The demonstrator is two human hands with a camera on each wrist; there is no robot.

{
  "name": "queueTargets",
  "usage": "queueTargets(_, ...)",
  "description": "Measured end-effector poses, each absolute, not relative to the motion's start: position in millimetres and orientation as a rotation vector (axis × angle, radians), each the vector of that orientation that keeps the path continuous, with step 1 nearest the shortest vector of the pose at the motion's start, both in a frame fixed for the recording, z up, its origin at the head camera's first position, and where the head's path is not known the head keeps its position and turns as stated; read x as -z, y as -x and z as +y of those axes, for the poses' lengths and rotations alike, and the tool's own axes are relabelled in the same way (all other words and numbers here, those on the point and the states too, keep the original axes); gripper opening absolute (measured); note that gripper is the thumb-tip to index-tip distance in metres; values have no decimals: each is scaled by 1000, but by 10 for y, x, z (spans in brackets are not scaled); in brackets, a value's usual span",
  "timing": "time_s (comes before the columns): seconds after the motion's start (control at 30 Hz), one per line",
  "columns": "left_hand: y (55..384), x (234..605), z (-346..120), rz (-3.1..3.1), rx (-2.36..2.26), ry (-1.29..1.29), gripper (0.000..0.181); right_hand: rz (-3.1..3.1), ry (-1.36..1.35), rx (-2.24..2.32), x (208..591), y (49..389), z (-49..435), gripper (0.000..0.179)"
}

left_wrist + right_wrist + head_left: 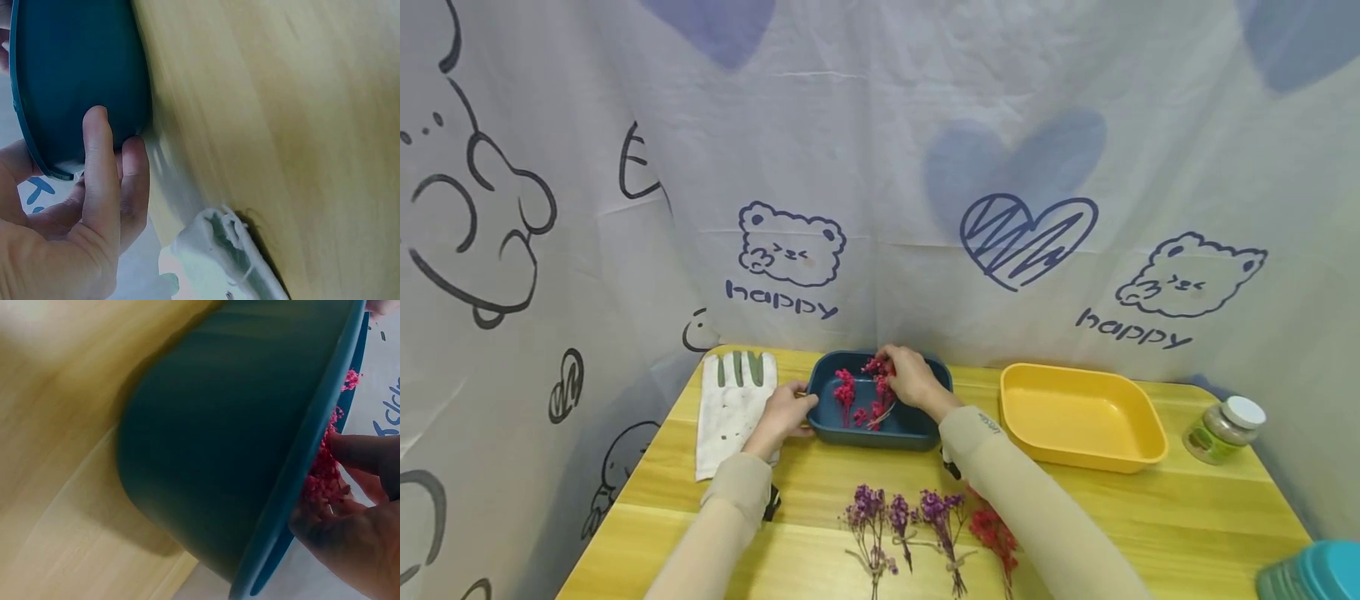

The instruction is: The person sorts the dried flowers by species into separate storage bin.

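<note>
My left hand [786, 412] grips the left end of a dark blue tray [880, 440], thumb at the rim and fingers against the outer wall. Over the tray's right half, my right hand [916, 382] pinches red dried flowers [324, 472] between thumb and fingers. Its fingers reach just inside the rim in the right wrist view. Another sprig of red dried flowers [844, 388] lies to the left in the same tray. Part of the held flowers is hidden behind the right hand and the tray's wall.
A white glove [733, 417] lies left of the tray. Purple dried flower bunches [868, 508] and a red bunch [994, 533] lie in front, the red one partly under the right sleeve. To the right stand a yellow tray [1078, 454], a white-lidded jar [1221, 433] and a teal-lidded container [1330, 571].
</note>
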State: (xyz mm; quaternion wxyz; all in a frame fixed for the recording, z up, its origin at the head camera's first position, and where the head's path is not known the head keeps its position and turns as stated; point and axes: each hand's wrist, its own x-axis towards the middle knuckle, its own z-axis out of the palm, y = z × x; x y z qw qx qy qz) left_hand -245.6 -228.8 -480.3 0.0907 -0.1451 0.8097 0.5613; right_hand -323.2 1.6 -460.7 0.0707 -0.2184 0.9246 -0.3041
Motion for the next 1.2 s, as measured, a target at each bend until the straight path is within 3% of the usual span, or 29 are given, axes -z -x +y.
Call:
queueTargets(0.23, 2464, 4809, -2249, 2396, -1654, 427, 48, 2690, 654, 866, 4594, 3168, 98, 49)
queueTargets(0.67, 2438, 4788, -2160, 2396, -1646, 412, 50, 2681, 627, 919, 4507, 3141, 287, 45)
queueTargets(0.93, 2435, 4733, -2202, 2368, -1648, 411, 49, 2703, 616, 1154, 4272, 3101, 399, 60)
queueTargets(1.2, 2462, 4679, -2258, 2382, -1592, 394, 53, 2736, 632, 1259, 4074, 3061, 703, 58)
